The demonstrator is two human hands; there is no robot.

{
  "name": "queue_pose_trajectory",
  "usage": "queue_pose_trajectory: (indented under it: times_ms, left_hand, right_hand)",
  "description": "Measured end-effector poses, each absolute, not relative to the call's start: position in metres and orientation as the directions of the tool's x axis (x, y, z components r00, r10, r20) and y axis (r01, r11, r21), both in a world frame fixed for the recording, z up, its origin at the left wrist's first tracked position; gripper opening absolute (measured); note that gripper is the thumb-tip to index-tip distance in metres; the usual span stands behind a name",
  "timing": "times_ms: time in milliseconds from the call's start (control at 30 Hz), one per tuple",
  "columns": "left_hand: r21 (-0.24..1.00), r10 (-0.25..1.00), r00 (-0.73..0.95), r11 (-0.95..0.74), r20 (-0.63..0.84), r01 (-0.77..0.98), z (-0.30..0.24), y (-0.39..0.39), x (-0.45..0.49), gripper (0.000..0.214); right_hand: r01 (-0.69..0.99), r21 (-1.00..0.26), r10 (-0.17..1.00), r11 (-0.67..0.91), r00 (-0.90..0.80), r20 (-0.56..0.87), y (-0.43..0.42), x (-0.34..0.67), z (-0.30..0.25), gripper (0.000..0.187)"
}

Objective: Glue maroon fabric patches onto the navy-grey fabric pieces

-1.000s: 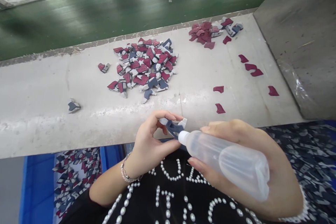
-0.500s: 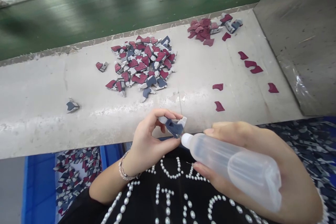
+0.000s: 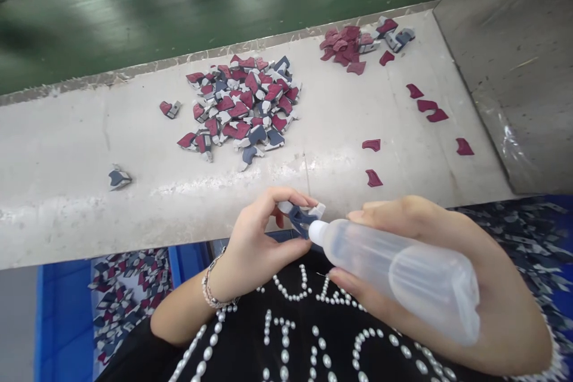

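While left fingers (image 3: 289, 194) hold the blue-grey part (image 3: 296, 218), right fingers (image 3: 378, 215) bring their gripped bottle (image 3: 358, 250) back at its four o'clock. Dispensing apparently resumes.

Free lane on table (image 3: 331, 125) is left betw. big pile (image 3: 239, 110) & loose red pcs (image 3: 374, 178). To L, 2 stray parts (image 3: 119, 178) must be skirted. Far R is walled off by metal panel (image 3: 505, 71); access to held part (image 3: 295, 215) from R is blocked by bottle (image 3: 403, 274).
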State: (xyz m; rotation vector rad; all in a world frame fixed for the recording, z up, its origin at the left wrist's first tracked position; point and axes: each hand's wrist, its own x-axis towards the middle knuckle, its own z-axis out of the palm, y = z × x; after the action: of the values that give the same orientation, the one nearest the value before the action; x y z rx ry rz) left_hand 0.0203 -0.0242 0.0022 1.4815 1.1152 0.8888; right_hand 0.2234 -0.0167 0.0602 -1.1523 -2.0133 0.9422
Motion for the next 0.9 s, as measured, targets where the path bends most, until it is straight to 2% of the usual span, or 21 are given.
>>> queue_pose_trajectory:
  times_ms: [333,567,767,900]
  left_hand:
    - [0.966,0.976,0.215,-0.079,0.025,0.247,0.0025,-0.0216,0.0184,0.041]
    - [0.948,0.981,0.184,-0.120,0.067,0.295,0.0015,-0.0215,0.0183,0.039]
    - [0.939,0.984,0.163,-0.124,0.074,0.321,0.0016,-0.0216,0.0188,0.042]
    - [0.942,0.980,0.189,-0.116,0.058,0.314,0.0026,-0.0209,0.0185,0.040]
  right_hand:
    - [0.448,-0.814,0.867,0.370,-0.481,0.130,-0.0185,0.2268,0.0594,0.029]
    - [0.496,-0.787,0.901,0.368,-0.399,0.169,-0.0165,0.2279,0.0611,0.023]
    - [0.472,-0.797,0.883,0.376,-0.445,0.153,-0.0169,0.2252,0.0599,0.028]
    - [0.497,-0.805,0.908,0.324,-0.402,0.118,-0.0171,0.2283,0.0627,0.022]
